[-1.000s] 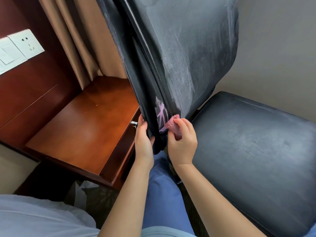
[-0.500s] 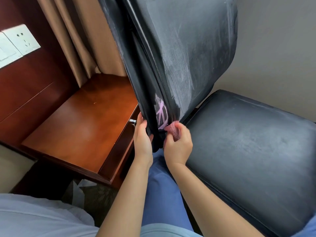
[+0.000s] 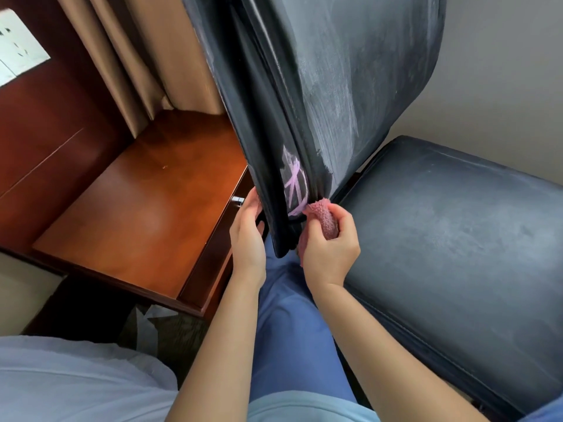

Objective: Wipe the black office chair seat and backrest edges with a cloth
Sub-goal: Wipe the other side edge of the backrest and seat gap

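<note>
Since a moment ago our right hand (image 3: 330, 248) has drawn the pink cloth (image 3: 323, 219) slightly out from the backrest (image 3: 335, 95) edge; its fingers curl around the cloth. Our left hand (image 3: 246, 236) grips the backrest's lower edge beside it. The dusty seat (image 3: 457, 239) lies right, the wooden desk (image 3: 137, 208) left.

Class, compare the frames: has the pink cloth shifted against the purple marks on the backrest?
Yes. The pink cloth, earlier level with the purple marks, now sits slightly lower and to their right.
</note>
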Motion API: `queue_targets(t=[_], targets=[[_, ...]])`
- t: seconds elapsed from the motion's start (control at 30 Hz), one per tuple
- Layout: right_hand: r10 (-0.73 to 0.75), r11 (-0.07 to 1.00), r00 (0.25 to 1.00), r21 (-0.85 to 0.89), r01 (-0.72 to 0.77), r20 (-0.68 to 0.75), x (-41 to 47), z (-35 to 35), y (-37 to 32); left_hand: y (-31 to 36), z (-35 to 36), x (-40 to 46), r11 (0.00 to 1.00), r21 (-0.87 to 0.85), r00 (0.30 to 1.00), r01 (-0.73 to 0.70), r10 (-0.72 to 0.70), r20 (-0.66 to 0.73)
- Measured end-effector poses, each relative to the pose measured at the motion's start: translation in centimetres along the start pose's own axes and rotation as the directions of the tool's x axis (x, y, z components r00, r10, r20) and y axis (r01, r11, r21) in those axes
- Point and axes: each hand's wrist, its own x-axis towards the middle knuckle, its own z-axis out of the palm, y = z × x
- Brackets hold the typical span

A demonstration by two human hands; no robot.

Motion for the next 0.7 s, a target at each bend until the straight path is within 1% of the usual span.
queue_targets(t=[0.03, 0.07, 0.13, 0.2, 0.27, 0.37, 0.53, 0.6, 0.7], targets=[[0.007, 1.000, 1.000, -0.019, -0.007, 0.021, 0.0, -0.1, 0.6, -0.1, 0.0, 0.1, 1.000, -0.020, 1.000, -0.008, 0.008, 0.013], [0.045, 0.998, 0.998, -0.045, -0.043, 0.047, -0.1, -0.2, 1.1, -0.3, 0.1, 0.1, 0.999, -0.049, 0.999, -0.014, 0.015, 0.029], [0.176, 0.982, 0.980, -0.085, -0.169, 0.087, -0.3, 0.1, 2.2, -0.7, 0.1, 0.0, 0.993, -0.115, 0.998, -0.017, 0.023, 0.054], [0.269, 0.960, 0.959, -0.102, -0.259, 0.092, -0.6, 0.9, 2.9, -1.0, -0.1, 0.0, 0.986, -0.166, 0.997, -0.021, 0.033, 0.070], [0.316, 0.945, 0.946, -0.110, -0.307, 0.074, -0.7, 1.9, 3.5, -1.3, -0.6, 0.2, 0.984, -0.177, 0.997, -0.015, 0.028, 0.070], [0.395, 0.916, 0.914, -0.122, -0.383, 0.096, -0.5, 3.1, 4.2, -1.6, -0.8, 0.5, 0.983, -0.184, 0.999, 0.009, -0.001, 0.046], [0.440, 0.893, 0.889, -0.169, -0.417, 0.128, -0.2, 3.4, 4.6, -1.7, -0.7, 0.7, 0.985, -0.175, 1.000, 0.007, -0.006, 0.003], [0.429, 0.901, 0.895, -0.121, -0.416, 0.118, -0.2, 2.6, 4.1, -1.6, -0.4, 0.5, 0.985, -0.171, 1.000, 0.003, -0.005, -0.012], [0.397, 0.918, 0.916, -0.039, -0.395, 0.059, -0.3, 1.7, 2.6, -1.5, -0.1, 0.1, 0.985, -0.175, 1.000, -0.009, 0.005, -0.021]])
